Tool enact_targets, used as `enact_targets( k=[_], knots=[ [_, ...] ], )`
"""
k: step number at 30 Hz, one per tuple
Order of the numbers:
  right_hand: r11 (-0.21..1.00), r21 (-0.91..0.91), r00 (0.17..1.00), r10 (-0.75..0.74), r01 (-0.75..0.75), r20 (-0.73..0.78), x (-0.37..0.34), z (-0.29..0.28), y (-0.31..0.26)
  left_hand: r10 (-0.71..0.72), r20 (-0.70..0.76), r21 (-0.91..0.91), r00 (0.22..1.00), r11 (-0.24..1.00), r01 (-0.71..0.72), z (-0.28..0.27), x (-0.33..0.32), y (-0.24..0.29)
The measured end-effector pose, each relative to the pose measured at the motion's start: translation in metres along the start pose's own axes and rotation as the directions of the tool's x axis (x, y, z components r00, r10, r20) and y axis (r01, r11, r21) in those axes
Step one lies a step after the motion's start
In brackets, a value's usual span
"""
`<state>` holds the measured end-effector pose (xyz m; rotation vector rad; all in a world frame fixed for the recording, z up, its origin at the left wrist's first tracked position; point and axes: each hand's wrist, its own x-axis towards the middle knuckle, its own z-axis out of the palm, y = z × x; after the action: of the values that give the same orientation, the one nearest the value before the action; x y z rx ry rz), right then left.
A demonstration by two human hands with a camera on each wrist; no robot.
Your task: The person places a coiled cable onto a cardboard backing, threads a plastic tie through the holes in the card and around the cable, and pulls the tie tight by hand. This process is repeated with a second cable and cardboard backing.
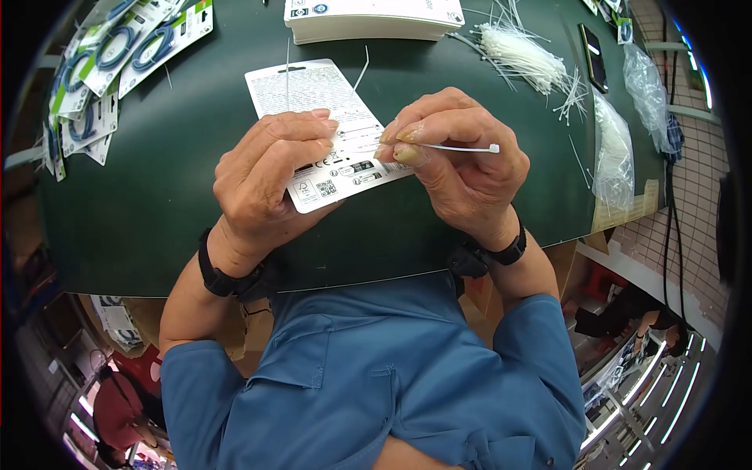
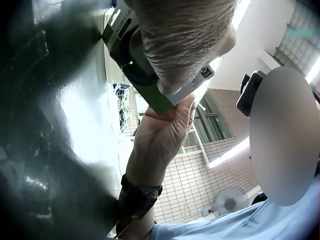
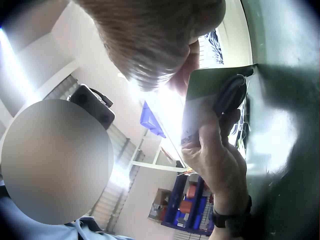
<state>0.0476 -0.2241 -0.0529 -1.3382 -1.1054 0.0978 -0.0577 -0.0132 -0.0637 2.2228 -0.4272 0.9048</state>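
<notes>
My left hand [image 1: 270, 168] grips the left side of a white printed card [image 1: 301, 86], its text and code side facing up in the head view. The left wrist view shows the card's green underside [image 2: 161, 102] with a dark coiled cable [image 2: 142, 75] against it. Between thumb and fingertips, my right hand [image 1: 462, 157] pinches a white cable tie [image 1: 466, 148] close over the card's right edge, its square head pointing right. The tie's other end is hidden at the fingers. Two thin white strands [image 1: 363, 69] stick up by the card's top part.
A stack of white cards [image 1: 376, 30] stands at the back of the green table [image 1: 376, 243]. Loose cable ties [image 1: 521, 55] lie at the back right, near a phone [image 1: 594, 59] and a clear plastic bag [image 1: 613, 153]. Carded cables [image 1: 153, 51] are heaped at the left.
</notes>
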Motion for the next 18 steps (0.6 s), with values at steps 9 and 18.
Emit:
enact_targets(
  k=[9,18],
  knots=[
    [0.993,-0.116,0.998,-0.011,0.018,0.056,0.010,0.001,0.003,0.001,-0.002,0.008,1.000,1.000,-0.001,0.001,-0.002,-0.001],
    [0.959,-0.001,0.948,0.280,-0.283,0.150,0.011,-0.009,0.003,0.038,0.078,0.197,0.996,0.979,-0.052,0.002,0.007,0.012]
  ],
)
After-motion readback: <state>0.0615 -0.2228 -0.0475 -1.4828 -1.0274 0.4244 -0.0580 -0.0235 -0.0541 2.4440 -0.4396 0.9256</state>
